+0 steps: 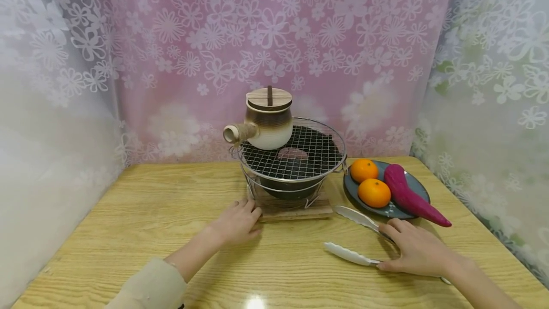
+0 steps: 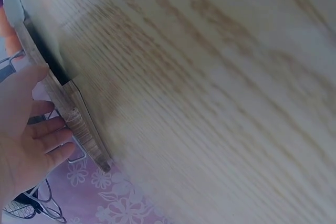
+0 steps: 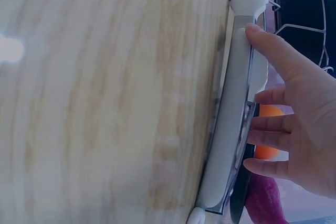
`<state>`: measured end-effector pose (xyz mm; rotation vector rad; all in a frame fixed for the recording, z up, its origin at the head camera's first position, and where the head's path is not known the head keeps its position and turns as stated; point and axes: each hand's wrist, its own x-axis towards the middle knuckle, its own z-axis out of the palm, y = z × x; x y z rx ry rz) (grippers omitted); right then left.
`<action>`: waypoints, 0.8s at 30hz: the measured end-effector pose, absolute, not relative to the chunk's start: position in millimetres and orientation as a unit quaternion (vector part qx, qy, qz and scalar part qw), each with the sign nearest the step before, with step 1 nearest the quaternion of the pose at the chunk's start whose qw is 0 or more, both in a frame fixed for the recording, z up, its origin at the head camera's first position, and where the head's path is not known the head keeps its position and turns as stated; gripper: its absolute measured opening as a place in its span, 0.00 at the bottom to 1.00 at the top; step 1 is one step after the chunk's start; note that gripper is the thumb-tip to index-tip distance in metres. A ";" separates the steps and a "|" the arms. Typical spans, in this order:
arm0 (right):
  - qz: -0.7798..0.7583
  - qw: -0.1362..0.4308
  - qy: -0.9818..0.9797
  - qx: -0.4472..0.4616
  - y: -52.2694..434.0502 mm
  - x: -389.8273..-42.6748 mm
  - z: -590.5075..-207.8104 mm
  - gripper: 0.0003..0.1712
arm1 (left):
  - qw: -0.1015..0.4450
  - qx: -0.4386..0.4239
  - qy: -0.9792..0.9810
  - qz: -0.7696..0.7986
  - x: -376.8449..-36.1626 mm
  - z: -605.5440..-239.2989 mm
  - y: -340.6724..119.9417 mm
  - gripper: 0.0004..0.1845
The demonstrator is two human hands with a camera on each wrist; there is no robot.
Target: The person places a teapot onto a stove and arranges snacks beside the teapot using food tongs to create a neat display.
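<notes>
My right hand [image 1: 418, 248] [image 3: 304, 119] spans the silver tongs with white tips [image 1: 349, 253] [image 3: 228, 114], the thumb on the near arm and the fingers at the far one. The tongs lie on the table, spread apart, white tips toward the board. My left hand [image 1: 237, 221] [image 2: 29, 145] rests at the front left corner of a wooden board [image 1: 296, 212] [image 2: 81, 129], its fingers extended along the edge. On that board stands a small black grill [image 1: 287, 187] in a wire frame. A round mesh rack [image 1: 317, 151] tops it, with a dull pink shape showing under the mesh.
A clay pot [image 1: 270, 128] with a wooden lid and a twine-wrapped handle sits on the rack's left side. To the right, a dark plate [image 1: 351, 190] bears two oranges [image 1: 374, 193] and a purple sweet potato [image 1: 407, 194], which overhangs the front rim. Flowered curtains [image 1: 274, 37] surround the table.
</notes>
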<state>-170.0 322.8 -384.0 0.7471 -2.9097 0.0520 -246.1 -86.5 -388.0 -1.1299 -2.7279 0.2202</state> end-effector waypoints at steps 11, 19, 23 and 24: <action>0.017 0.068 -0.962 0.263 321.2 -170.5 -393.2 0.42 | 0.086 -0.381 -0.918 0.065 -246.7 -392.2 -85.8 0.18; -0.004 0.087 -0.957 0.277 323.0 -172.6 -398.0 0.45 | 0.084 -0.379 -0.919 0.075 -245.8 -389.8 -84.7 0.19; -0.007 0.093 -0.956 0.278 322.8 -173.7 -399.4 0.46 | 0.085 -0.380 -0.918 0.076 -245.2 -389.4 -85.6 0.19; -0.005 0.094 -0.956 0.278 322.6 -174.0 -399.6 0.46 | 0.085 -0.379 -0.918 0.076 -244.9 -389.2 -86.1 0.19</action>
